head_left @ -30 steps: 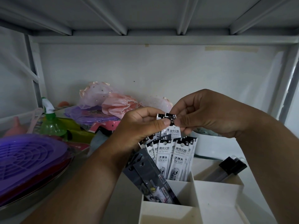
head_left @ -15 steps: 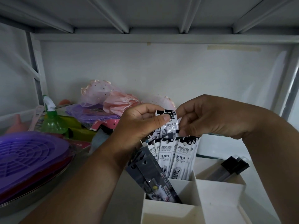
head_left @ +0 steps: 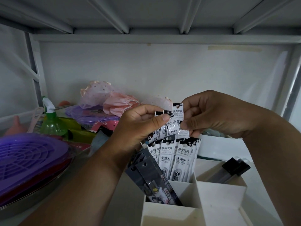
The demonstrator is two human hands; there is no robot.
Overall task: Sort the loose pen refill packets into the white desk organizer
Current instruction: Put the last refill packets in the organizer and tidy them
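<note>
While packets are held fanned at frame centre, one refill packet (head_left: 177, 111) is pinched apart for sorting.
A small bunch (head_left: 164, 126) is clamped in the left hand (head_left: 138, 128); the right hand (head_left: 211, 115) grip is closed on the single packet above the white desk organizer (head_left: 218, 191).

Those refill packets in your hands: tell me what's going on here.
A person is sorting pen refills on a cluttered shelf. The left hand grips a small bunch of packets, while the right hand pinches one packet raised above the rest. Below, more white packets already stand in the white organizer, beside some dark packets leaning in its front compartment.
</note>
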